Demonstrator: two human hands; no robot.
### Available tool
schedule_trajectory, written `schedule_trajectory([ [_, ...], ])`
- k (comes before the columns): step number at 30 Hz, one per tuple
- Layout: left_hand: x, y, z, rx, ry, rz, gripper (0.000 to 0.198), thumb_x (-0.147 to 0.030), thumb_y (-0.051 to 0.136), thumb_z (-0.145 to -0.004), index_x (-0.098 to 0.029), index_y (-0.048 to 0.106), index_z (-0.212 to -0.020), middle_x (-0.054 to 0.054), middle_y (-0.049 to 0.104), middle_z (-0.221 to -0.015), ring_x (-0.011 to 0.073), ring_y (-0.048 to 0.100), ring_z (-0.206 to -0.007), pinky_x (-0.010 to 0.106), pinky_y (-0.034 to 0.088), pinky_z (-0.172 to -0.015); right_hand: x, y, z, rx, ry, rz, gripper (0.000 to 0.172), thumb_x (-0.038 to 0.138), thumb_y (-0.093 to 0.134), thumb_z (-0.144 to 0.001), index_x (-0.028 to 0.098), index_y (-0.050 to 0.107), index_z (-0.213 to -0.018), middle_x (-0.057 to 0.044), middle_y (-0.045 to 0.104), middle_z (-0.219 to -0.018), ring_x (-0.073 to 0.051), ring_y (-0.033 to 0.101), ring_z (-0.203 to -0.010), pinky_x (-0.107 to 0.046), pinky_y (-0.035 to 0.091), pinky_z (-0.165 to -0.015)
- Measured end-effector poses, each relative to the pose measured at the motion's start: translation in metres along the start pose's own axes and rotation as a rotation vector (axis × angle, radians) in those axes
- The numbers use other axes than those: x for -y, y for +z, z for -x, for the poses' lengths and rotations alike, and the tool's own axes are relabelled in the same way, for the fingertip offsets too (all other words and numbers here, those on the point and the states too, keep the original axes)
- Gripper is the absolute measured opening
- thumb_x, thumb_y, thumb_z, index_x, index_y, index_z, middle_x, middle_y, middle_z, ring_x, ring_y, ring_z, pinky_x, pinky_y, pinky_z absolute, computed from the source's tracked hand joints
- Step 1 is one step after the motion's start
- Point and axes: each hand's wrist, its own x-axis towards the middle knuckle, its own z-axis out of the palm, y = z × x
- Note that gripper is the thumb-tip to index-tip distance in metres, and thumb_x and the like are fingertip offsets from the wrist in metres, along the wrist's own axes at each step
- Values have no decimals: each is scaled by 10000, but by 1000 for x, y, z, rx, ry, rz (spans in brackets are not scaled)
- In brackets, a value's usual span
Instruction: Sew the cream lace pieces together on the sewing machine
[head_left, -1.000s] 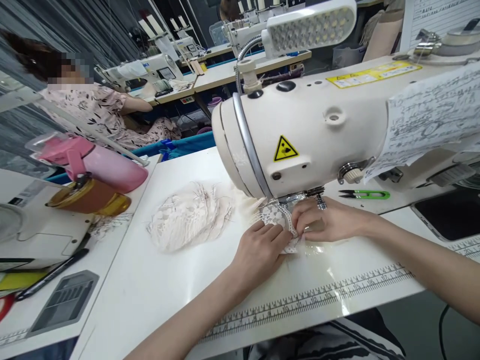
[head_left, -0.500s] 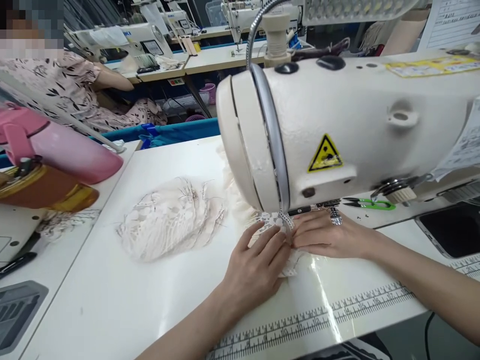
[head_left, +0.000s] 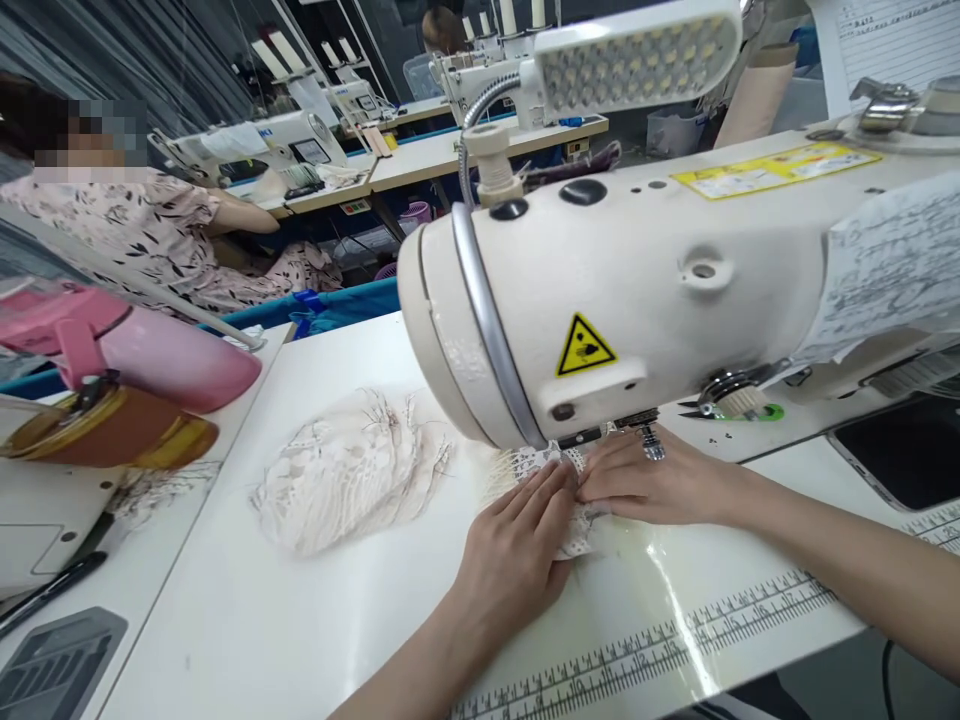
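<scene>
My left hand [head_left: 517,535] rests over a strip of white lace fabric [head_left: 576,540], its fingers drawn together and pressed on the lace. Close beside it, my right hand [head_left: 652,480] has its fingers bunched on the same lace, just below the head of a white sewing machine [head_left: 615,270]. The machine head hides the needle and the lace's far part. Left of my hands lies a loose pile of cream lace pieces [head_left: 345,475] with stray threads.
A pink bottle [head_left: 180,350] and an amber container [head_left: 112,425] stand at the left. A printed ruler [head_left: 637,655] runs along the front edge. At right lie a phone [head_left: 904,460] and green-handled thread snips [head_left: 772,411]. Another person [head_left: 150,220] sits beyond.
The fingers of my left hand have closed together from a wider spread on the lace. My right hand stays beside it. The camera view has tilted up and shifted.
</scene>
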Motion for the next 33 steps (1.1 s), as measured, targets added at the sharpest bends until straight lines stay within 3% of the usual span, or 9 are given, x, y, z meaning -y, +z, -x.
schedule_trajectory([
  [7, -2, 1, -1, 19, -17, 11, 353, -156, 448, -830, -115, 520, -1173, 109, 582, -1261, 231, 520, -1206, 360, 498, -984, 2, -1, 2, -120, 33, 208, 254, 230, 412, -937, 236, 666, -919, 14, 689, -892, -119, 604, -690, -263, 391, -584],
  [13, 1, 6, -2, 22, -34, 24, 384, -98, 428, -810, -101, 524, -1181, 95, 572, -1279, 220, 477, -1250, 348, 484, -1003, -1, 3, 5, -82, 39, 404, 272, 205, 385, -928, 243, 653, -962, 19, 678, -931, -93, 498, -574, -256, 289, -517],
  [19, 5, 7, -1, 5, -18, 26, 408, -96, 446, -809, -88, 507, -1213, 98, 578, -1271, 215, 501, -1229, 352, 487, -1000, -4, 0, 6, -76, 63, 291, 302, 231, 356, -958, 241, 658, -978, 9, 680, -930, -111, 566, -647, -258, 288, -482],
  [26, 5, 1, 0, -13, -10, 12, 340, -119, 472, -765, -115, 551, -1096, 121, 606, -1226, 239, 539, -1187, 382, 501, -974, 4, 1, -2, -113, -35, 135, 228, 222, 434, -954, 208, 661, -955, 9, 699, -905, -120, 625, -861, -260, 465, -694],
  [30, 6, 1, 2, -27, -73, -1, 361, -56, 457, -691, -136, 549, -1031, 107, 626, -1196, 217, 599, -1108, 336, 538, -913, 9, 11, -1, -181, -67, 197, 203, 211, 454, -948, 205, 645, -1016, 23, 703, -953, -105, 631, -912, -229, 482, -638],
  [33, 8, 3, 3, -32, -93, -10, 388, -47, 470, -655, -141, 544, -1023, 105, 627, -1194, 220, 606, -1096, 332, 540, -910, 9, 16, -2, -164, -63, 173, 190, 211, 476, -940, 193, 642, -1030, 24, 696, -1001, -106, 624, -957, -225, 520, -714],
])
